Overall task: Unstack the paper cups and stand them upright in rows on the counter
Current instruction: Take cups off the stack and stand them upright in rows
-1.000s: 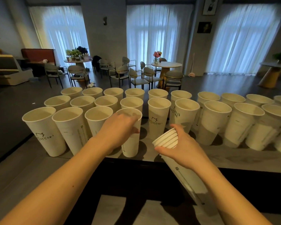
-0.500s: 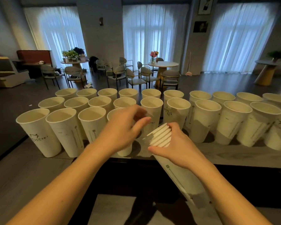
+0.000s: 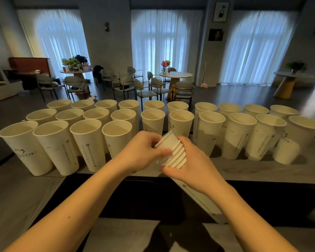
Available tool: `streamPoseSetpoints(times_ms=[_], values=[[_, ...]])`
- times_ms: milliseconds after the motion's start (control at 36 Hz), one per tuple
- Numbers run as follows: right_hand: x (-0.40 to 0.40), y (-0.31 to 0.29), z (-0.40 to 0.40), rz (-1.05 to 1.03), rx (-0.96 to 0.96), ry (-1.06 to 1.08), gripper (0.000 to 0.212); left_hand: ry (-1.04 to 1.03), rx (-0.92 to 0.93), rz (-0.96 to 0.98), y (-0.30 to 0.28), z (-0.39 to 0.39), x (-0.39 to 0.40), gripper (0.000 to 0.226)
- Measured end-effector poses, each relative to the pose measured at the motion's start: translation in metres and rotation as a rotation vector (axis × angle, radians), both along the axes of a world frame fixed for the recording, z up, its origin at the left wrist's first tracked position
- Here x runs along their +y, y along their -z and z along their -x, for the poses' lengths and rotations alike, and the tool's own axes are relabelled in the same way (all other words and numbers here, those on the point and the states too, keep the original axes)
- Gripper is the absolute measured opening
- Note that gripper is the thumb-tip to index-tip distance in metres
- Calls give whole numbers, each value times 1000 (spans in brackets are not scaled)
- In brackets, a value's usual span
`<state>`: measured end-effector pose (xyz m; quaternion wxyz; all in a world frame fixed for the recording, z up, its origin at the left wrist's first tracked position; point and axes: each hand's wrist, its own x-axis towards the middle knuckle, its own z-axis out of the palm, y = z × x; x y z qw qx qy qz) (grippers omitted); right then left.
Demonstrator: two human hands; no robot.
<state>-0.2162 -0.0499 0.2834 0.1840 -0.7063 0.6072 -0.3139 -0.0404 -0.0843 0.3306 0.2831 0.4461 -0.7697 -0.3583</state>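
Now the left hand (image 3: pixel 142 151) has joined the right hand (image 3: pixel 193 166); both sets of fingers grip the white ridged cup stack (image 3: pixel 173 151), tilted over the surface's (image 3: pixel 262 171) near edge, beside the standing cups (image 3: pixel 87 140).

From my remote seat I see two bare forearms running in from the lower corners, no sleeves, watch, bracelet or gloves on either. The left hand (image 3: pixel 142 151) and right hand (image 3: pixel 193 164) carry no rings; the nails I can make out look short and unpainted.
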Motion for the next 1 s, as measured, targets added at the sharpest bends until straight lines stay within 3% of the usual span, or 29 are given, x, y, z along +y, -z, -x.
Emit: streamPoseSetpoints(times_ms=[83, 139, 222, 306, 389, 583, 750, 806, 889, 944, 1000], values=[[2, 3, 14, -8, 77, 48, 92, -143, 91, 78, -9, 2, -4, 11], [1, 4, 26, -49, 122, 100, 96, -223, 91, 228, -20, 0, -6, 16], [0, 4, 40, -164, 182, 184, 105, -305, -90, 463, -25, -1, -14, 21], [0, 5, 47, -211, 190, 201, 108, -240, -395, 484, -10, 7, -22, 13], [-1, 5, 47, -215, 177, 193, 108, -190, -665, 572, 9, 13, -29, 23], [-4, 4, 50, -169, 147, 172, 109, -191, -736, 663, 19, 15, -39, 36], [-4, 2, 53, -140, 108, 147, 109, -223, -679, 578, 12, 17, -42, 49], [-3, 2, 55, -129, 101, 138, 108, -292, -545, 620, 6, 19, -36, 62], [-4, 1, 57, -134, 119, 127, 110, -298, -263, 717, -1, 33, -15, 52], [-7, 1, 56, -124, 98, 117, 111, -183, -125, 487, -5, 47, 3, 41], [-8, 3, 57, -96, 63, 112, 111, -53, -129, 247, -5, 62, 11, 37]])
